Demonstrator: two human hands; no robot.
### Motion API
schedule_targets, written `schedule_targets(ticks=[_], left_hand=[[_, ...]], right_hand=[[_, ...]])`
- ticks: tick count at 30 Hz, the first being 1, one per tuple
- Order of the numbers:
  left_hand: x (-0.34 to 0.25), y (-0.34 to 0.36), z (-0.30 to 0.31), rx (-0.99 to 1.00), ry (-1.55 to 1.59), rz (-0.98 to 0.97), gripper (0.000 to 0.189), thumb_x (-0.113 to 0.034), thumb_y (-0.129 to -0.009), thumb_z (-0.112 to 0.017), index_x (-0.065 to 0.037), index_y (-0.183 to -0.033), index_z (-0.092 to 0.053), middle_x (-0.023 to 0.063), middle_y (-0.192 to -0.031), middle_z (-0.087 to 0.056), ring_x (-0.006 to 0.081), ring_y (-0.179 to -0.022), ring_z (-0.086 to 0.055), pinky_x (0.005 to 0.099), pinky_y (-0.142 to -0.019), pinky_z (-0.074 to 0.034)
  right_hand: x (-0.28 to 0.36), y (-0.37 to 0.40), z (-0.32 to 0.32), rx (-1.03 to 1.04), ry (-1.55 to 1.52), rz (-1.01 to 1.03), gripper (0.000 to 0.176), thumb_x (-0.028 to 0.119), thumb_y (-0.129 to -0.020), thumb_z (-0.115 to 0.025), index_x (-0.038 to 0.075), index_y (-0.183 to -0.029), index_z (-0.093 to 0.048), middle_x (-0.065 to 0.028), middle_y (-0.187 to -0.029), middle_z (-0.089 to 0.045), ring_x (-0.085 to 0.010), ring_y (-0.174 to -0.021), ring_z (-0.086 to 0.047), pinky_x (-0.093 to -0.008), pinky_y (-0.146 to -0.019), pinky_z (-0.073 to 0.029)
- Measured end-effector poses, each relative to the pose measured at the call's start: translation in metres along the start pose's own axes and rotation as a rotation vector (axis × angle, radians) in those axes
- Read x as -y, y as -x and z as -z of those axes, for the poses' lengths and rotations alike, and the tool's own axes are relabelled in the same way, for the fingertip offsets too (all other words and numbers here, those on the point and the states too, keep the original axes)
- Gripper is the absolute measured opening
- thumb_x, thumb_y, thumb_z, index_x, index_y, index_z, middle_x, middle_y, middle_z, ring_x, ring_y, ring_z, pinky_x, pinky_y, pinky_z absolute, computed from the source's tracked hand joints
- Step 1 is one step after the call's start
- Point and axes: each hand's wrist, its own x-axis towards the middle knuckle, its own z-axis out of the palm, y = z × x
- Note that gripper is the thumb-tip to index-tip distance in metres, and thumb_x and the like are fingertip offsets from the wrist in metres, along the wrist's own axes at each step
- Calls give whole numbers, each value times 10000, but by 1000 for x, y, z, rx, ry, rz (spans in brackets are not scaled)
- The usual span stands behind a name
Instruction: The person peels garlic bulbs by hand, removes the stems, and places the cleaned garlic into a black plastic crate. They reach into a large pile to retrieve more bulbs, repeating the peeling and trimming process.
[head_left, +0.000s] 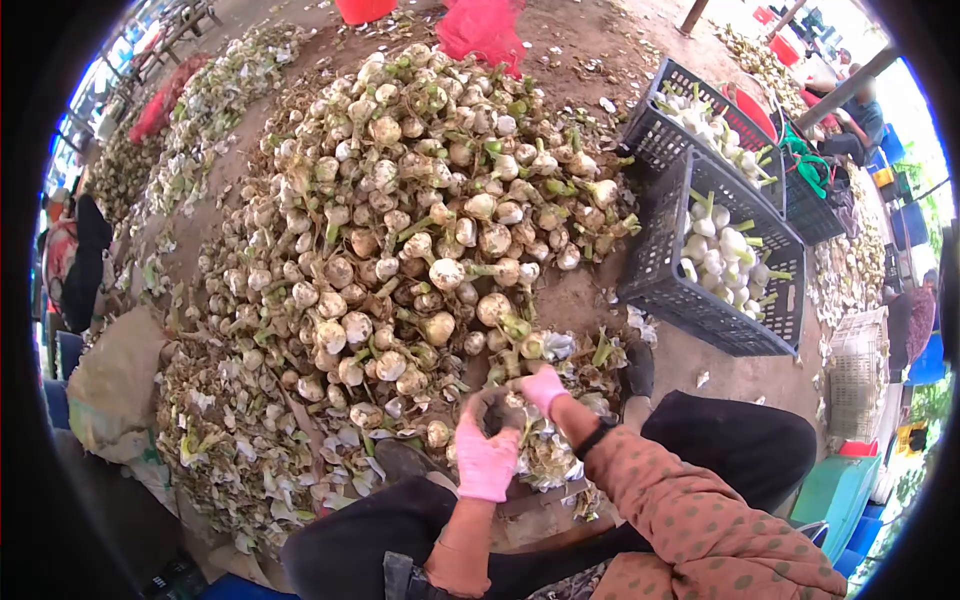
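Note:
My left hand (487,447), in a pink glove with dark, soiled fingers, is curled low in front of the heap. Its fingers close around what looks like a garlic bulb (514,401), mostly hidden between the two hands. My right hand (541,388), also gloved in pink, meets it from the right with its fingers bent inward; what they pinch is hidden. Just beyond them lie garlic bulbs (494,310) with soil and green stems, part of a large garlic heap (400,210). Peeled white skins (548,455) lie beneath my hands.
At the right stand black crates, the nearer crate (690,300) holding cleaned white garlic (722,250). Loose skins (240,430) cover the ground at left, beside a sack (118,375). A red net bag (480,30) lies behind the heap. Another person (862,115) sits at far right.

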Motion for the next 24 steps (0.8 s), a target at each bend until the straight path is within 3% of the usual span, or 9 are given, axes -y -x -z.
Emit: schedule_targets(ticks=[1, 3, 5, 7, 9, 12, 15, 21, 24], left_hand=[[2, 0, 2, -10, -141, -19, 447, 112, -670, -666, -30, -1082, -569, 24, -978, -569, 107, -860, -548, 240, -754, -471], [-12, 2, -1, 7, -450, 24, 575, 85, -642, -691, -32, -1185, -540, 100, -1118, -518, 175, -945, -567, 283, -784, -497], [9, -2, -2, 21, -583, -181, 628, 21, -635, -732, -33, -1224, -521, 141, -1118, -524, 243, -985, -572, 327, -820, -498], [9, 5, -6, 45, -558, -220, 629, 30, -621, -737, -25, -1210, -524, 122, -1108, -538, 217, -995, -561, 316, -852, -487], [0, 11, -12, 68, -532, -254, 629, 38, -608, -743, -16, -1197, -528, 104, -1098, -552, 192, -1006, -550, 306, -885, -476], [-28, 26, -21, 15, -604, -549, 600, -42, -604, -747, -46, -1170, -550, 180, -1150, -525, 334, -1046, -545, 389, -897, -466], [-37, 38, -30, -30, -643, -712, 586, -22, -593, -726, -40, -1152, -552, 178, -1133, -527, 350, -1028, -544, 398, -897, -464], [-45, 43, -24, 0, -620, -681, 585, -27, -581, -714, -33, -1142, -551, 187, -1088, -542, 360, -1009, -539, 405, -885, -466], [-43, 46, -22, -18, -621, -689, 599, -58, -583, -747, -31, -1147, -548, 193, -1078, -549, 362, -1009, -538, 404, -891, -460]], right_hand=[[-1, 18, 9, 70, -382, -159, 349, 140, -768, -669, 13, -1085, -595, -122, -924, -673, -252, -836, -660, -360, -695, -536], [9, 46, 29, 214, -682, -175, 283, 49, -815, -627, -2, -1088, -573, -88, -914, -662, -201, -793, -651, -347, -645, -542], [29, 73, 35, 297, -968, -128, 383, 83, -857, -639, -15, -1195, -489, -87, -1008, -645, -212, -875, -641, -352, -753, -546], [45, 92, 42, 367, -1132, -20, 404, 122, -863, -651, -18, -1204, -485, -83, -1038, -636, -215, -969, -617, -345, -829, -521], [58, 107, 50, 325, -1100, 51, 402, 139, -858, -665, -23, -1187, -500, -81, -1036, -635, -197, -983, -602, -333, -839, -507], [85, 130, 68, 227, -921, 213, 399, 174, -846, -692, -33, -1149, -535, -79, -1034, -634, -155, -981, -573, -312, -834, -488], [97, 143, 71, 75, -676, 452, 357, 185, -837, -711, -38, -1086, -586, -76, -1010, -642, -101, -915, -549, -277, -779, -478], [103, 162, 67, 31, -656, 484, 196, 139, -862, -671, -11, -974, -616, -39, -917, -638, -85, -829, -545, -252, -759, -462], [95, 161, 74, 40, -538, 503, 268, 105, -865, -653, -51, -1072, -585, -70, -979, -653, -104, -862, -571, -258, -767, -475]])
